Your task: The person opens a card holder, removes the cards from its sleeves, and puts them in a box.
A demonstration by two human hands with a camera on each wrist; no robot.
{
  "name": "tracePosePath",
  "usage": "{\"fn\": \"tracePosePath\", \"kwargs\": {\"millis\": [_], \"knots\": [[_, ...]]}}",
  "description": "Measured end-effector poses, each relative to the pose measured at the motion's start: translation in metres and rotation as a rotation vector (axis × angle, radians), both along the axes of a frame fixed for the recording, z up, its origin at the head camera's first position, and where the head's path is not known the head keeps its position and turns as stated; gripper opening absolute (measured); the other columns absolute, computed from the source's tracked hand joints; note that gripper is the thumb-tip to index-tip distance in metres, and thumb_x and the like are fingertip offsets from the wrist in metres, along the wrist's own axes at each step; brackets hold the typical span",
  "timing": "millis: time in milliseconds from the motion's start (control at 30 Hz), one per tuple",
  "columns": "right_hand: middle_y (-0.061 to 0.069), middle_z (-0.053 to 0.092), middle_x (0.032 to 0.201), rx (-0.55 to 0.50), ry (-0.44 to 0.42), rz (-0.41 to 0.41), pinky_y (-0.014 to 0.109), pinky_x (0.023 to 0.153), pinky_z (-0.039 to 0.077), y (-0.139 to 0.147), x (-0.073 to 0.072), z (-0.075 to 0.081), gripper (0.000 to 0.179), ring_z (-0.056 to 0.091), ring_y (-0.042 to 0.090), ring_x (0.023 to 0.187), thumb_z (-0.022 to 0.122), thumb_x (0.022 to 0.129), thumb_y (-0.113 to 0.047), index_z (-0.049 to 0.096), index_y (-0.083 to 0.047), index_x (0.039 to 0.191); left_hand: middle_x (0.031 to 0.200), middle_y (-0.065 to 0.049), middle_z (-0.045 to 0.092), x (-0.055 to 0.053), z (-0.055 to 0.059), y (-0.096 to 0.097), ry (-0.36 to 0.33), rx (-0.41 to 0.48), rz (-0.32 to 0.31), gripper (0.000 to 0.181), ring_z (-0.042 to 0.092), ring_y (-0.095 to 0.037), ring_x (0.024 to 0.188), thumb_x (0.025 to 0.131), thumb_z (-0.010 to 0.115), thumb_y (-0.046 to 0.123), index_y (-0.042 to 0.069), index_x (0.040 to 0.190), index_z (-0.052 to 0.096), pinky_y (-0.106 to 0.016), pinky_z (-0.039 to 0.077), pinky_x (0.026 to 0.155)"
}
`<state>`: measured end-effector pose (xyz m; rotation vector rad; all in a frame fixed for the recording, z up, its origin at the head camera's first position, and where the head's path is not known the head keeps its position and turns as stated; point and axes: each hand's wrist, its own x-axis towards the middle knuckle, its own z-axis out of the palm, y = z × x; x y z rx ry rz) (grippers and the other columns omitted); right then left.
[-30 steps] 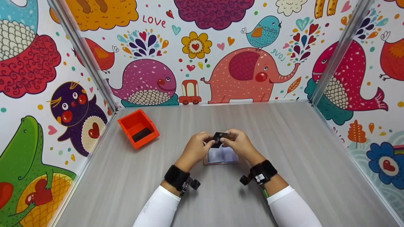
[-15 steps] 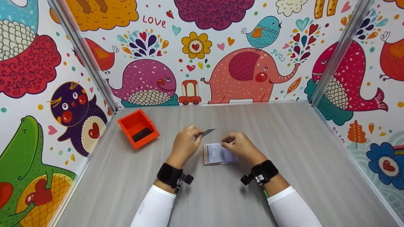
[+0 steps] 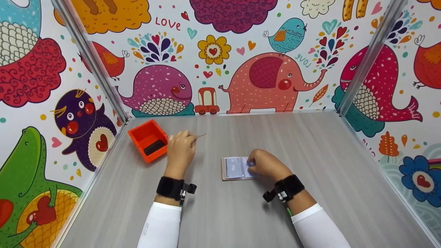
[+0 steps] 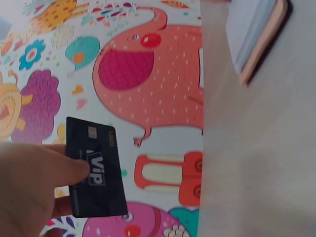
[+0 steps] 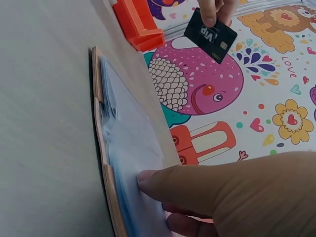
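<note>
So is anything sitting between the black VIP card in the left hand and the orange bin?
Nothing visible. The left hand pinches the black VIP card above bare table right beside the orange bin, with no object between them.

Bright, even, soft light throughout; only faint shadows lie under the forearms on the tabletop (image 3: 310, 144). The head view is sharp with slight edge bowing. Both wrist views look softer, the near fingers blurred.
</note>
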<state>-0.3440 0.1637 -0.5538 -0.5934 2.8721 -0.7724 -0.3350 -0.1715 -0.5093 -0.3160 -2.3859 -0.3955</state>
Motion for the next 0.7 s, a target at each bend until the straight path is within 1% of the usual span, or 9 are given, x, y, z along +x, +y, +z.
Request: {"fn": "tracePosePath", "kwargs": {"millis": [67, 167, 267, 367, 467, 533, 700], "knots": [[0.006, 0.079, 0.107, 0.016, 0.032, 0.017, 0.037, 0.083, 0.062, 0.000, 0.000, -0.001, 0.021, 0.066, 0.018, 0.091, 0.091, 0.091, -0.010, 0.087, -0.003, 0.111, 0.098, -0.009, 0.077, -0.001, 0.000, -0.013, 0.012, -0.003, 0.041, 0.014, 0.074, -0.032, 0.096, 0.098, 0.081, 0.005, 0.009, 0.108, 0.091, -0.049, 0.049, 0.081], [0.007, 0.078, 0.107, 0.029, 0.064, 0.044, 0.042, 0.089, 0.063, -0.001, 0.000, -0.003, 0.019, 0.065, 0.018, 0.093, 0.091, 0.091, -0.009, 0.087, -0.003, 0.109, 0.099, -0.013, 0.076, -0.003, -0.002, -0.034, 0.016, 0.014, 0.114, 0.016, 0.073, -0.037, 0.100, 0.098, 0.079, 0.005, 0.008, 0.109, 0.090, -0.054, 0.048, 0.084], [0.007, 0.078, 0.108, 0.034, 0.071, 0.053, 0.044, 0.092, 0.064, -0.001, 0.000, -0.003, 0.018, 0.066, 0.017, 0.095, 0.091, 0.092, -0.008, 0.087, -0.004, 0.109, 0.101, -0.017, 0.076, -0.003, -0.003, -0.053, -0.017, 0.056, 0.198, 0.018, 0.071, -0.041, 0.104, 0.097, 0.078, 0.005, 0.006, 0.111, 0.089, -0.057, 0.046, 0.086], [0.006, 0.077, 0.108, 0.041, 0.062, 0.043, 0.043, 0.091, 0.064, 0.000, 0.001, -0.003, 0.018, 0.065, 0.017, 0.094, 0.091, 0.092, -0.009, 0.086, -0.005, 0.109, 0.105, -0.020, 0.075, -0.003, -0.004, -0.068, -0.076, 0.084, 0.267, 0.020, 0.070, -0.044, 0.108, 0.099, 0.076, 0.007, 0.006, 0.114, 0.089, -0.058, 0.046, 0.088], [0.005, 0.076, 0.108, 0.038, 0.057, 0.041, 0.043, 0.091, 0.064, 0.000, 0.001, -0.003, 0.018, 0.065, 0.017, 0.093, 0.091, 0.092, -0.010, 0.086, -0.006, 0.109, 0.106, -0.020, 0.075, -0.002, -0.005, -0.079, -0.124, 0.096, 0.308, 0.020, 0.069, -0.044, 0.110, 0.100, 0.074, 0.009, 0.006, 0.115, 0.088, -0.059, 0.046, 0.090], [0.006, 0.076, 0.108, 0.031, 0.062, 0.053, 0.043, 0.092, 0.064, 0.001, 0.001, -0.003, 0.018, 0.065, 0.017, 0.094, 0.091, 0.092, -0.009, 0.086, -0.005, 0.109, 0.106, -0.021, 0.074, -0.001, -0.006, -0.083, -0.142, 0.092, 0.332, 0.021, 0.069, -0.044, 0.110, 0.101, 0.072, 0.009, 0.006, 0.114, 0.088, -0.060, 0.046, 0.092], [0.006, 0.076, 0.107, 0.007, 0.076, 0.085, 0.044, 0.091, 0.064, 0.002, 0.000, -0.003, 0.017, 0.067, 0.017, 0.095, 0.092, 0.091, -0.008, 0.086, -0.003, 0.106, 0.108, -0.023, 0.074, 0.003, -0.008, -0.091, -0.195, 0.072, 0.376, 0.026, 0.068, -0.045, 0.111, 0.101, 0.062, 0.004, 0.002, 0.111, 0.086, -0.062, 0.045, 0.093]]}}
